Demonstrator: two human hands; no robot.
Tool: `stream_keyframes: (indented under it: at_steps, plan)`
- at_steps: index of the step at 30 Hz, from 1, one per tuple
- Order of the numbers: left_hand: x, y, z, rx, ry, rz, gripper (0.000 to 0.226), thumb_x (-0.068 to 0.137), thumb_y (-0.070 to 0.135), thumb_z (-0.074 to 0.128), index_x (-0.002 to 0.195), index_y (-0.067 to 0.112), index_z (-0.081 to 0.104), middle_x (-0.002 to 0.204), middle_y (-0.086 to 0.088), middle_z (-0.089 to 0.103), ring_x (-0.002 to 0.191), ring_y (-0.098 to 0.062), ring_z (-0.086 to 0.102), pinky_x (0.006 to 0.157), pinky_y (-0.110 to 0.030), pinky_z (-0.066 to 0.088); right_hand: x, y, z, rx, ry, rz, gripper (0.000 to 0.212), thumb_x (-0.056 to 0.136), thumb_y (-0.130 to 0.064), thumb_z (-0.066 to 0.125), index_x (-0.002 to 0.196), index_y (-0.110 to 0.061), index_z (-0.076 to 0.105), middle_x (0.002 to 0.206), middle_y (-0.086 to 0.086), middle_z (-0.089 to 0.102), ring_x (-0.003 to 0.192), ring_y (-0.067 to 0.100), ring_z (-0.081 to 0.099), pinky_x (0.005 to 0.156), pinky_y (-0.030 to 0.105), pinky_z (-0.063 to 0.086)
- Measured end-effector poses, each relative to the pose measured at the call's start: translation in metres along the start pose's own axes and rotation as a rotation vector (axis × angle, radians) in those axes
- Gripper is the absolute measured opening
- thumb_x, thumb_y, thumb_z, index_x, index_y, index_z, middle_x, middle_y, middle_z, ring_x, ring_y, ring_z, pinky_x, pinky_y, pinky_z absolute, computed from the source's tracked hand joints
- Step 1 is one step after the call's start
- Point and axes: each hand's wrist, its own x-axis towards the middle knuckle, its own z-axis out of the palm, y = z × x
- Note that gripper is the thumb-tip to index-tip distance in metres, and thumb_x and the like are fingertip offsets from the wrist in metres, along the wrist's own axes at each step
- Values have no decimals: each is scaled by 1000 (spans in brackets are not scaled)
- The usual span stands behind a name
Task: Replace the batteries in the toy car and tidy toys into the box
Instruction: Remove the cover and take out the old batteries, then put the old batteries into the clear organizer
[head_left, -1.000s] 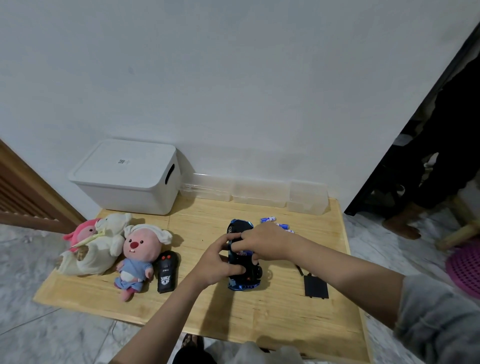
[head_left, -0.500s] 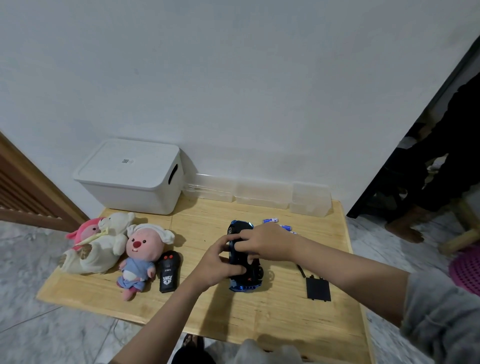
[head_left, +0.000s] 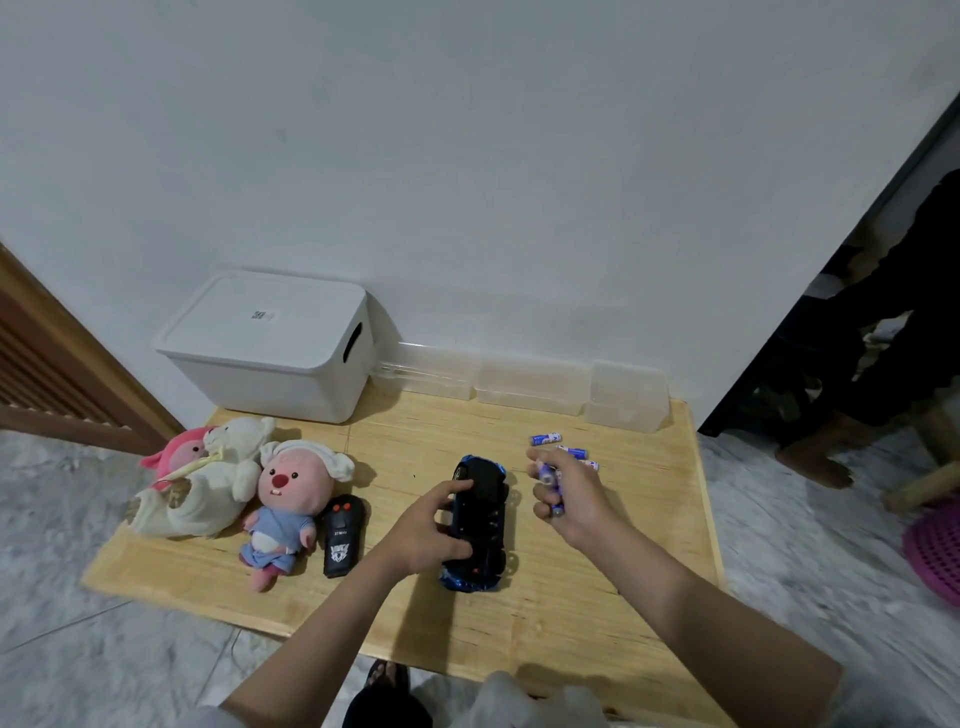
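Steadying the upturned toy car (head_left: 479, 519) mid-worktop (head_left: 597, 613), my left hand (head_left: 428, 530) is gripping its side. My right hand (head_left: 571, 499) is pinching batteries (head_left: 546, 474) beside it; loose batteries (head_left: 545, 439) are lying toward the far-right corner.

Table (head_left: 597, 597) pale grained wood, matt; toy car (head_left: 480, 519) glossy black plastic; box (head_left: 270, 348) matt white plastic; plush toys (head_left: 291, 493) soft cloth.

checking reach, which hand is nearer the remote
Left. The left hand grips the car just right of the remote; the right hand, holding batteries, is beyond the car.
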Motion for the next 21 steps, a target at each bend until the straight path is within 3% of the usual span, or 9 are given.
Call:
stream_keyframes:
  at_steps: [3, 6, 10, 12, 15, 17, 19, 21]
  plan:
    - [2, -1, -1, -6, 6, -33, 75, 73, -7, 67, 133, 31, 43, 118, -3, 47, 90, -23, 63, 67, -26, 54, 2, 4, -12, 347, 7, 180, 18, 89, -20, 42, 88, -14, 59, 60, -3, 49, 34, 7, 32, 34, 15, 24]
    - [6, 5, 0, 36, -12, -52, 74, 75, -7, 63, 136, 29, 39, 115, -3, 49, 101, -25, 59, 75, -29, 54, 2, 3, -16, 386, 21, 175, 14, 86, -20, 45, 79, -15, 56, 58, -1, 52, 40, 10, 46, 36, 15, 35]
    - [13, 11, -1, 245, -21, -103, 81, 70, 5, 62, 140, 32, 32, 122, -6, 47, 93, -23, 58, 69, -27, 51, 5, -7, -19, 397, 22, 157, 19, 86, -28, 53, 73, -14, 52, 58, -1, 54, 47, 13, 55, 40, 20, 46]
    - [16, 14, 1, 390, 27, -135, 79, 67, 18, 62, 139, 35, 32, 129, -11, 40, 110, -31, 50, 88, -37, 50, 10, -14, -21, 356, 53, 146, 29, 87, -39, 61, 70, -17, 50, 55, -3, 52, 48, 11, 52, 41, 19, 46]
    - [21, 26, 10, 465, 193, -109, 66, 78, 20, 60, 139, 27, 35, 138, -13, 30, 131, -34, 27, 106, -41, 35, 16, -25, -26, 143, 139, 130, 29, 84, -44, 66, 80, -18, 54, 53, -4, 44, 42, 9, 41, 38, 18, 34]
    - [27, 39, 18, 446, 289, -30, 60, 81, 19, 59, 137, 23, 38, 141, -13, 29, 133, -33, 22, 107, -39, 32, 23, -32, -32, -81, 207, 14, 31, 86, -43, 64, 79, -16, 53, 55, -1, 41, 43, 12, 35, 40, 21, 27]
    - [38, 51, 26, 427, 322, 47, 56, 83, 19, 59, 136, 21, 39, 141, -11, 30, 133, -29, 22, 103, -35, 33, 30, -40, -42, -357, 268, -199, 42, 85, -47, 63, 66, -16, 43, 55, 2, 41, 44, 16, 35, 42, 23, 27]
    - [55, 64, 36, 425, 317, 107, 55, 85, 20, 60, 136, 21, 40, 142, -10, 31, 133, -27, 24, 100, -31, 35, 36, -50, -56, -679, 312, -402, 46, 84, -51, 61, 62, -16, 40, 59, 3, 48, 52, 20, 46, 49, 27, 34]
